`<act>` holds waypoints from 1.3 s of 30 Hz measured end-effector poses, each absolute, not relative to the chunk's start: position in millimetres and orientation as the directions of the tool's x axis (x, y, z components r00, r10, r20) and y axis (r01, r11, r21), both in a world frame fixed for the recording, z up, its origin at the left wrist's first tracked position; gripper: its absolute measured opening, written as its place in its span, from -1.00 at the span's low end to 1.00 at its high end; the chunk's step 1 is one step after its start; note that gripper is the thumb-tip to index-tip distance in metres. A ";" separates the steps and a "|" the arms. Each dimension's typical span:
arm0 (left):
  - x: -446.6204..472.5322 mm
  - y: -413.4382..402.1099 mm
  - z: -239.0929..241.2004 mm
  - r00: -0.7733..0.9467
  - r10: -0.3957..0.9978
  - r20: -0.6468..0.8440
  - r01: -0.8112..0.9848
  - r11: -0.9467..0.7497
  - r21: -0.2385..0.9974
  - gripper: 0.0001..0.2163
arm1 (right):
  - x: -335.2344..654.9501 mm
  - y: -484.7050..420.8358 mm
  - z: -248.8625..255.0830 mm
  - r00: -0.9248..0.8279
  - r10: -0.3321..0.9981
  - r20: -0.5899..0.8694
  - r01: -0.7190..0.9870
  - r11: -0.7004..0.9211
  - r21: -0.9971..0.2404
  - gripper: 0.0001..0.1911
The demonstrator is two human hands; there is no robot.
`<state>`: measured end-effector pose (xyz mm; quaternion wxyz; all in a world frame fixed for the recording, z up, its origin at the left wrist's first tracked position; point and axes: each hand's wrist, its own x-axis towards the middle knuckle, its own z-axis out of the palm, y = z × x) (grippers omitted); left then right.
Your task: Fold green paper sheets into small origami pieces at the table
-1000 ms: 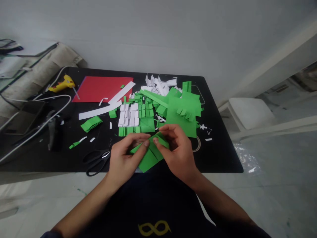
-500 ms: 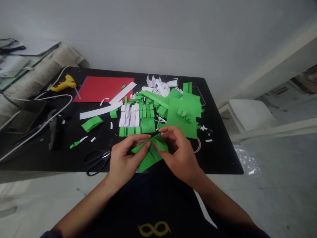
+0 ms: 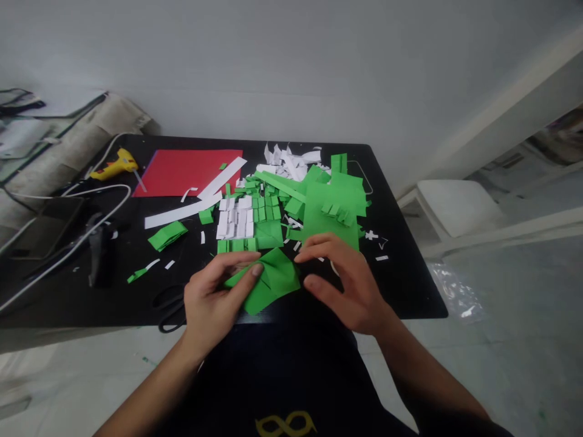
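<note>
A creased sheet of green paper (image 3: 276, 280) is pinched in my left hand (image 3: 218, 288), thumb on top and fingers beneath. Just right of the paper, my right hand (image 3: 348, 282) is apart from it, thumb and fingers spread with nothing between them. Beyond my hands lie folded white paper pieces (image 3: 235, 217) and folded green pieces (image 3: 267, 209) in rows. A larger green sheet (image 3: 328, 200) rests behind my right hand. Black-handled scissors (image 3: 168, 300) lie by my left hand, which hides their blades.
On the black table (image 3: 122, 230) are a red sheet (image 3: 191, 172), a yellow glue gun (image 3: 117, 165), white paper strips (image 3: 182, 212) and a heap of white scraps (image 3: 291, 161). A cable (image 3: 104, 212) crosses the left side. A white stool (image 3: 458, 206) stands at the right.
My right hand has let go of the green paper and moved right, its fingers opening. My left hand has shifted slightly left with the paper, which now lies more spread out.
</note>
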<state>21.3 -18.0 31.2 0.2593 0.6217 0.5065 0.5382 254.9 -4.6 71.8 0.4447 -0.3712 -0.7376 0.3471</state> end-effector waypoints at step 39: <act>25.4 -16.5 37.9 -0.092 0.946 0.310 0.193 -0.289 0.938 -0.85 | 268.5 -6.1 80.3 -0.506 0.756 0.415 0.277 0.598 -0.752 -0.67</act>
